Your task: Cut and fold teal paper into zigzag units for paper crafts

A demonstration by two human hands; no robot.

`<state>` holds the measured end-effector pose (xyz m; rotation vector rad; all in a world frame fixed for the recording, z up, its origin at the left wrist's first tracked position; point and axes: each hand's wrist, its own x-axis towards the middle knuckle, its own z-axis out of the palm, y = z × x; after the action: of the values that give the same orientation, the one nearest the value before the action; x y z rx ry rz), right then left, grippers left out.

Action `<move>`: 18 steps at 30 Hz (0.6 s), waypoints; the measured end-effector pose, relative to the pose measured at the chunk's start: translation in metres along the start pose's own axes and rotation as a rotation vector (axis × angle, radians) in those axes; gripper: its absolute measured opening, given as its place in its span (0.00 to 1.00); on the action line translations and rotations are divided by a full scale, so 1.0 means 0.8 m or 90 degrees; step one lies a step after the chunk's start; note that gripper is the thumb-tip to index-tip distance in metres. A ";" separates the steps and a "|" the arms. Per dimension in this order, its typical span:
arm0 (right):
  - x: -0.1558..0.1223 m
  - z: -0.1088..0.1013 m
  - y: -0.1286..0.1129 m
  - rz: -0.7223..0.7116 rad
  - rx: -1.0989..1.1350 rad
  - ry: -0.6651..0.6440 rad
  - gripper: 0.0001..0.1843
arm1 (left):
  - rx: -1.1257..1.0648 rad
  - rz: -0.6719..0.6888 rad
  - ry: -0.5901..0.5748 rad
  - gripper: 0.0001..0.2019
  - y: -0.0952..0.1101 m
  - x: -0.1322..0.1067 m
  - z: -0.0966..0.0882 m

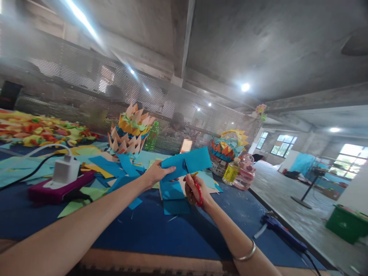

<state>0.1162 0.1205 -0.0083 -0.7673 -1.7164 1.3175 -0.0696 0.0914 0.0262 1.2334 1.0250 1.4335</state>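
A strip of blue paper [198, 159] is held up over the table, its left end pinched in my left hand [159, 172]. Red-handled scissors [198, 194] are gripped in my right hand [198, 188], their dark blades lying across the strip near its middle. Whether the blades have cut into the paper I cannot tell. Just below the hands, more blue paper pieces [176, 207] lie on the blue table mat [149, 234]. Left of my left hand are scattered blue paper scraps [128, 163].
Pointed-petal paper crafts [129, 142] and another [227, 147] stand at the back. Near them are a green bottle [152, 137], a yellow-labelled bottle [230, 173] and a pink jug [245, 174]. A purple power strip [48, 191] lies left, a glue gun [283, 232] right.
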 end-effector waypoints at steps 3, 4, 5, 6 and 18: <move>-0.002 -0.001 0.000 -0.011 -0.005 -0.004 0.27 | -0.005 -0.008 -0.006 0.20 0.000 0.000 0.001; -0.002 -0.002 0.000 -0.012 -0.007 -0.004 0.27 | -0.008 -0.011 -0.004 0.20 0.000 -0.001 0.001; -0.002 -0.002 -0.001 -0.011 -0.007 -0.003 0.27 | -0.011 -0.013 -0.003 0.21 0.001 -0.001 0.001; -0.003 -0.001 -0.002 -0.009 -0.006 0.001 0.27 | -0.017 -0.015 -0.001 0.21 0.001 -0.001 0.002; -0.010 0.009 -0.017 0.009 -0.049 0.058 0.25 | -0.061 -0.043 -0.001 0.21 0.007 -0.008 0.005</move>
<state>0.1141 0.1070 0.0025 -0.8721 -1.7002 1.2130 -0.0658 0.0843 0.0313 1.1211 0.9756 1.4133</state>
